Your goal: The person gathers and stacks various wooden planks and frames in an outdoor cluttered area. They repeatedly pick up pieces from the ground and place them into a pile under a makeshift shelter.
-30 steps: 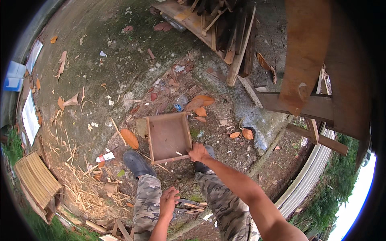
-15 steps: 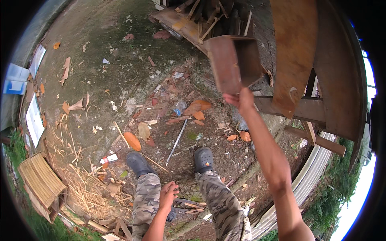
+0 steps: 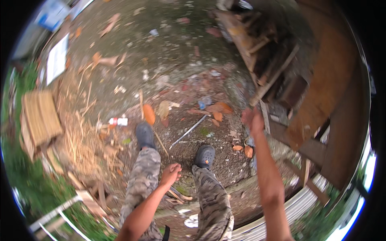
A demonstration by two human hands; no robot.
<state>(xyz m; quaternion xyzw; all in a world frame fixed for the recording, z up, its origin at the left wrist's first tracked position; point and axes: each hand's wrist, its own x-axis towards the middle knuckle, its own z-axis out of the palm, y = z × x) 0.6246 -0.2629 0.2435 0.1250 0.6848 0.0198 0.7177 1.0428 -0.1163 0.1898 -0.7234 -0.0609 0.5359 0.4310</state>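
Looking down, I saw the wood pile [image 3: 257, 52] filling the frame from 12 to 3 o'clock, its boards running mostly toward 1 o'clock. A dark wooden box [image 3: 292, 91] lay in it, at 2 o'clock from my right hand [image 3: 252, 119] and near it. That hand was raised, fingers apparently loose and empty, though blur kept me from being sure. My left hand [image 3: 171, 173] was well apart at 7 o'clock from the box, curled half shut over nothing. Between my shoes [image 3: 205, 156] lay a pale stick [image 3: 189, 131].
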